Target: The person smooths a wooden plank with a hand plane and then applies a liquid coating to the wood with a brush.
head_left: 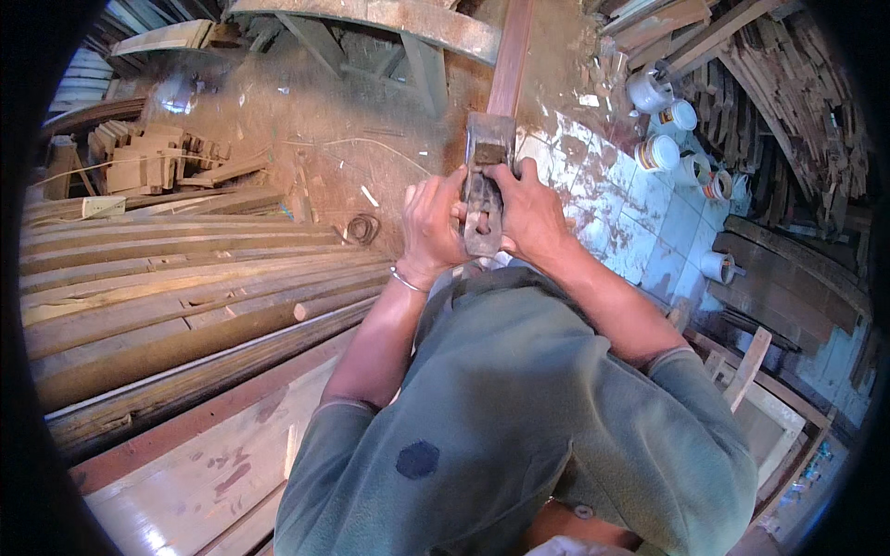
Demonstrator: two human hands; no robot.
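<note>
A wooden hand plane (489, 139) with a dark, slotted metal blade rests at the near end of a long reddish-brown board (513, 69), which runs away from me. My left hand (434, 221) is closed around the plane's left side, with a bangle at the wrist. On the other side my right hand (533, 211) grips the plane, its thumb close to the blade. The plane's underside and some of my fingertips are hidden.
Long planks (185, 278) are stacked at left, with short wood offcuts (153, 157) beyond. A curved timber (371, 20) crosses the far side. White buckets (657, 153) stand at right beside piled wood strips (788, 102). A coil (362, 228) lies near my left hand.
</note>
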